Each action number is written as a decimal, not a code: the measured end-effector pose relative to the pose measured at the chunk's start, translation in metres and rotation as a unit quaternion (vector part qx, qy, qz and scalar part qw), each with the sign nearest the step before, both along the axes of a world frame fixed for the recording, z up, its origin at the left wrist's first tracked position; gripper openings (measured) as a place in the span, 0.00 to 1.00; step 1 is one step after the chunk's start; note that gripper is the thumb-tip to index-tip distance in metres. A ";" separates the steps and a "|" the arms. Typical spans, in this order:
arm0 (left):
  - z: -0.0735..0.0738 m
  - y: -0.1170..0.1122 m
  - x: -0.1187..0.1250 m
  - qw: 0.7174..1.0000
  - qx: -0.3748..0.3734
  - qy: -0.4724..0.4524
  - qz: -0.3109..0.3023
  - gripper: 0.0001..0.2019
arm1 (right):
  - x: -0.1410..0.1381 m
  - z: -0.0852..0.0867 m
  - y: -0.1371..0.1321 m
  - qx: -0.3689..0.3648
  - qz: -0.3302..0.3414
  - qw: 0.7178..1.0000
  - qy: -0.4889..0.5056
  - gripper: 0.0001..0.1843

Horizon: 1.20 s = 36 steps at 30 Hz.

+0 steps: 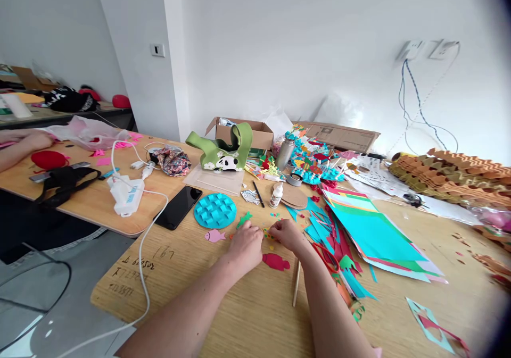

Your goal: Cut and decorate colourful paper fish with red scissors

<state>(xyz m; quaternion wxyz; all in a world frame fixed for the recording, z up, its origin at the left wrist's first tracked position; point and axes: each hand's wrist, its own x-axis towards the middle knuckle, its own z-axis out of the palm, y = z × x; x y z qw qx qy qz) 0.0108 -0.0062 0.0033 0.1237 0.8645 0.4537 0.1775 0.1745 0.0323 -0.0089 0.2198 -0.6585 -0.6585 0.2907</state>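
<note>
My left hand (246, 246) and my right hand (286, 234) meet over the wooden table (255, 305), fingers curled in on a small yellow and orange paper piece (269, 234) between them. A red paper cutout (275, 261) lies just below my hands. A pink paper fish (214, 235) and a green paper cutout (244, 219) lie to the left, next to a round blue woven paper disc (215, 210). A thin wooden stick (296, 282) lies under my right forearm.
Stacked coloured paper sheets (373, 235) spread to the right. A black phone (178, 207), a white glue gun (126, 194) with cable, a glue bottle (275, 194), a green panda bag (223, 150) and cardboard boxes (255, 129) sit behind. Another person's arm (22, 148) rests far left.
</note>
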 end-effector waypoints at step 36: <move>0.000 -0.001 -0.002 1.000 -0.012 0.017 0.009 0.13 | -0.004 -0.002 0.004 -0.016 -0.023 0.997 -0.066 0.06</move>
